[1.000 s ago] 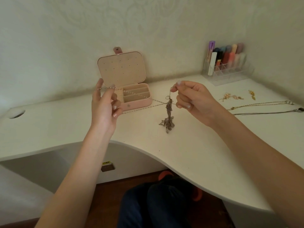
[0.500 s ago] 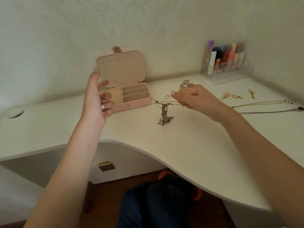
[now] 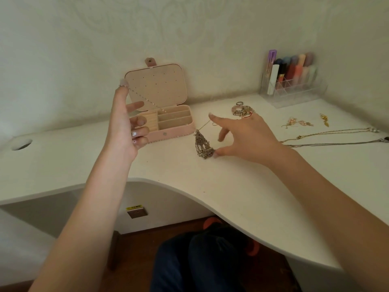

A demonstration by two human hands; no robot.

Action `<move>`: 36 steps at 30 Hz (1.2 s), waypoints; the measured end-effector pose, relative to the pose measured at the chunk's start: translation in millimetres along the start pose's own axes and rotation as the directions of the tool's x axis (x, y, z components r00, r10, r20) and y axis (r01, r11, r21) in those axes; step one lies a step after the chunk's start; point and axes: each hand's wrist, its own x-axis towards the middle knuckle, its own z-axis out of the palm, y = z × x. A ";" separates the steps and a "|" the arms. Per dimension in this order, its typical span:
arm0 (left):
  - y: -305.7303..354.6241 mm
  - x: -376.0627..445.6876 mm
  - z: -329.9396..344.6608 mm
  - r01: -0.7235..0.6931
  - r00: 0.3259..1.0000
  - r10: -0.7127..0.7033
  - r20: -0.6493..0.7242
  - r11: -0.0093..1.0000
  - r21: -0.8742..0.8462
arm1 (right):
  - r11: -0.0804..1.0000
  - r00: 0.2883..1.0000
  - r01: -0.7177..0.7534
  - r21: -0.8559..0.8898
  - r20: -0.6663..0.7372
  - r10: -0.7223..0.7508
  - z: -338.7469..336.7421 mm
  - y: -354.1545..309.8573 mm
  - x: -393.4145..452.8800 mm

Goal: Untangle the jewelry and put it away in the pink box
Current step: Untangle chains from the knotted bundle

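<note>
Head view: left hand [image 3: 124, 125] pinches a thin chain [image 3: 147, 101] raised before the open pink box [image 3: 168, 123]; right hand [image 3: 244, 137], fingers spread, thumb touching the tangled jewelry [image 3: 202, 145] on the worktop [image 3: 231, 186] just right of the box.

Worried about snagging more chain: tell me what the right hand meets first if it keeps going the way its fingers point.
Probably the tangled chain clump: the right hand points left at it, thumb near its lower end.

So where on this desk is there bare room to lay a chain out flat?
Bare desk runs along the near curved edge, in front of the tangled chains, and left of the pink box. Crowded: right side, by the laid-out necklaces and earrings.
</note>
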 end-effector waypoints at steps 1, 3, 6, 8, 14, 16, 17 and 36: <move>-0.8 -0.8 2.2 0.000 1.000 0.000 0.008 1.000 0.018 | 1.000 1.000 0.010 0.010 0.023 -0.010 2.2 -0.9 0.1; -1.8 -1.7 5.6 -0.004 1.000 0.003 0.020 0.999 0.047 | 0.999 0.999 0.024 0.047 0.034 -0.026 6.7 -0.8 0.9; -0.7 -1.4 8.6 -0.024 1.000 0.023 0.014 0.997 0.078 | 0.996 0.997 0.073 0.046 -0.018 -0.072 7.6 1.2 1.0; 0.0 -1.4 10.9 -0.041 0.999 0.038 0.021 0.992 0.122 | 0.993 0.994 0.102 0.063 -0.029 -0.101 6.4 1.4 0.4; -8.3 -3.8 21.7 -0.049 0.982 -0.022 0.186 0.929 0.366 | 0.832 0.991 0.121 0.541 -0.021 -0.130 5.3 -3.3 1.2; -13.7 -3.3 24.8 -0.058 0.981 -0.025 0.191 0.907 0.418 | 0.774 0.990 0.110 0.623 0.001 -0.141 6.3 -3.9 2.5; -16.1 -3.3 27.0 -0.058 0.983 -0.025 0.183 0.898 0.435 | 0.759 0.989 0.106 0.642 0.011 -0.147 7.2 -3.5 2.8; -70.5 -4.0 20.6 -0.556 0.781 0.179 0.598 0.634 0.537 | 0.865 0.962 0.247 0.437 0.000 -0.274 10.9 -3.1 0.6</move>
